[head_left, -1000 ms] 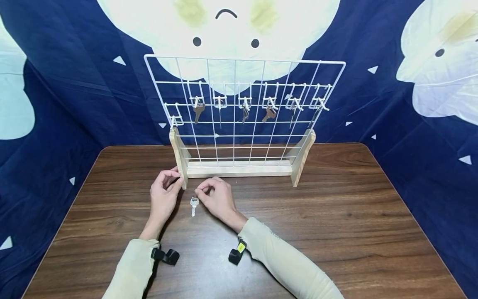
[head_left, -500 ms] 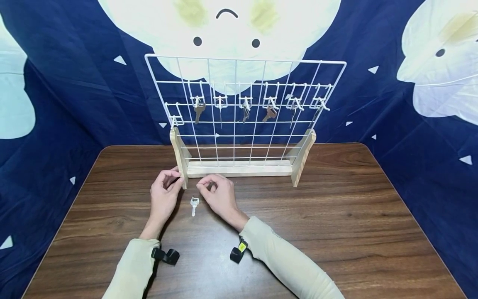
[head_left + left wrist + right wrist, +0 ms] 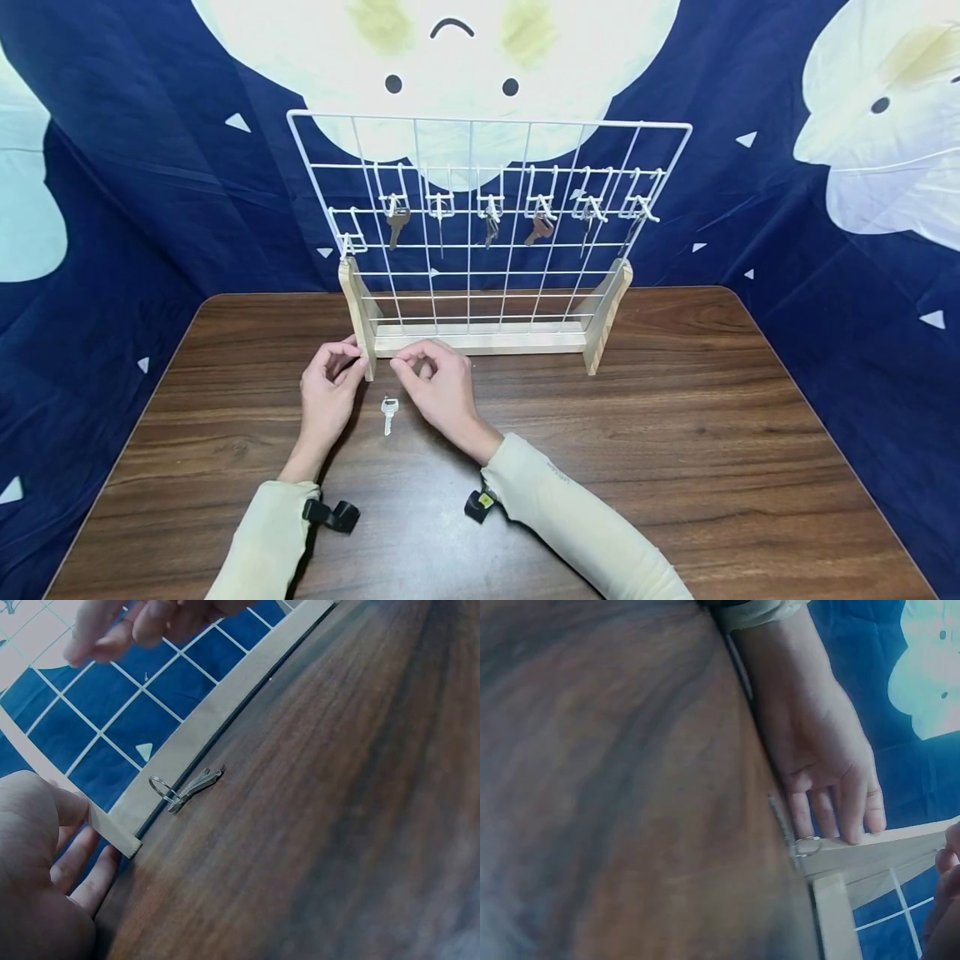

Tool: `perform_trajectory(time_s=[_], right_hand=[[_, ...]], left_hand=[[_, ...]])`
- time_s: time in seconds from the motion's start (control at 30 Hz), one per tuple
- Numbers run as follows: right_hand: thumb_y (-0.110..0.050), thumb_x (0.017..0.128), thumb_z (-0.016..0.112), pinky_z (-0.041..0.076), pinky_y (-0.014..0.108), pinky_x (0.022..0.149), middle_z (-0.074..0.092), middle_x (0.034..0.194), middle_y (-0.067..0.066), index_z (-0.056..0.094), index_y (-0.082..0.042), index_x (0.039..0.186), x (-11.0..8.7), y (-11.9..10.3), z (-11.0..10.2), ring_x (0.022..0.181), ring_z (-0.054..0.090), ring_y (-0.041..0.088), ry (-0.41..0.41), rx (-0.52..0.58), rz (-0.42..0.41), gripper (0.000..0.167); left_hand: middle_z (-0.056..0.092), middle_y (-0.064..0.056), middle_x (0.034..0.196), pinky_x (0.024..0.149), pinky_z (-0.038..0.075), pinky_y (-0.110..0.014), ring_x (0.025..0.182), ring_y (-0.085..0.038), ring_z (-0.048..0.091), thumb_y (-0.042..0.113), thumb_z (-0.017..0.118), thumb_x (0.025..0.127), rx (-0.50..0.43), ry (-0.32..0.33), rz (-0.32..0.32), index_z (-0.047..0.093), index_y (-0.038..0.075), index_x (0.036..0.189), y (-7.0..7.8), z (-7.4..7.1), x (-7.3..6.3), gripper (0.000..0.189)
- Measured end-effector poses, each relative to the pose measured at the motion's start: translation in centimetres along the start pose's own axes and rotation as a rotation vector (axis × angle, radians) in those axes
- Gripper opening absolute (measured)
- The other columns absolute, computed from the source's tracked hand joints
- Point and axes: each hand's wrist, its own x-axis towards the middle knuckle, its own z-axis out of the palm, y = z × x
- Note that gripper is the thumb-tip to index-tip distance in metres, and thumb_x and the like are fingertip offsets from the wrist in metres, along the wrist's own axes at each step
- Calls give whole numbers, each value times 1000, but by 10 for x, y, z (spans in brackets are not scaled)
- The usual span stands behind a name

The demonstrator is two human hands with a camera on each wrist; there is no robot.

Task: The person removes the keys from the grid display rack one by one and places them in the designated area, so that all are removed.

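Note:
A silver key [image 3: 388,415] with a small split ring [image 3: 161,787] lies on the table in front of the rack's left end. My left hand [image 3: 328,392] rests its fingertips against the outer side of the rack's left wooden foot [image 3: 362,321]. To the right of that foot and just above the key is my right hand [image 3: 441,383], its fingers loosely bent and thumb near the index finger, with nothing visible between them. The left wrist view shows the right hand's fingers [image 3: 154,622] over the rack's base, apart from the key.
A white wire grid [image 3: 468,271] stands upright in a wooden base. Several keys, one of them brown [image 3: 540,227], hang from its row of white hooks [image 3: 491,204]. A separate hook [image 3: 351,242] sits lower at the left end. Blue printed fabric [image 3: 187,183] surrounds the wooden table [image 3: 675,433].
My right hand has risen slightly away from the key's ring and shifted toward the rack. The left hand and the key have stayed in place.

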Motion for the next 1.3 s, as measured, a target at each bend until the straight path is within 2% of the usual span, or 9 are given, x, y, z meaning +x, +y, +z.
perform_trajectory(time_s=[0.33,0.6,0.83,1.07,1.3], right_hand=[[-4,93,87,41,16,55,74,83,7,82,-6,95,6,-19,-7,59,47,-3,35,67,-10,6],[-4,93,85,39,17,53,73,83,7,82,-7,96,11,-29,-12,56,46,-2,39,104,-2,5],[-6,95,84,34,18,46,75,83,9,85,-4,101,17,-37,-17,51,45,-1,50,136,-3,7],[-5,95,85,32,18,46,74,83,10,85,-3,102,25,-45,-23,51,43,3,86,170,-15,7],[-4,96,83,30,19,45,75,83,14,84,1,105,36,-52,-27,50,42,3,82,190,-4,10]], left_hand=[[72,-5,133,98,59,-14,113,-3,71,-15,69,101,-16,1,-5,60,-20,114,-1,0,0,17],[70,-14,137,98,58,-14,114,-2,71,-15,69,102,-2,4,-4,60,-20,114,0,-1,0,16],[71,-12,136,98,58,-14,114,-3,71,-15,69,101,-9,-1,-9,60,-20,114,0,0,0,17],[67,-24,141,99,58,-14,115,-2,71,-15,68,102,-10,-9,-7,59,-21,114,-1,0,1,16],[70,-15,138,98,58,-13,115,-2,71,-15,69,102,-6,-8,-8,59,-20,114,-2,0,1,17]])
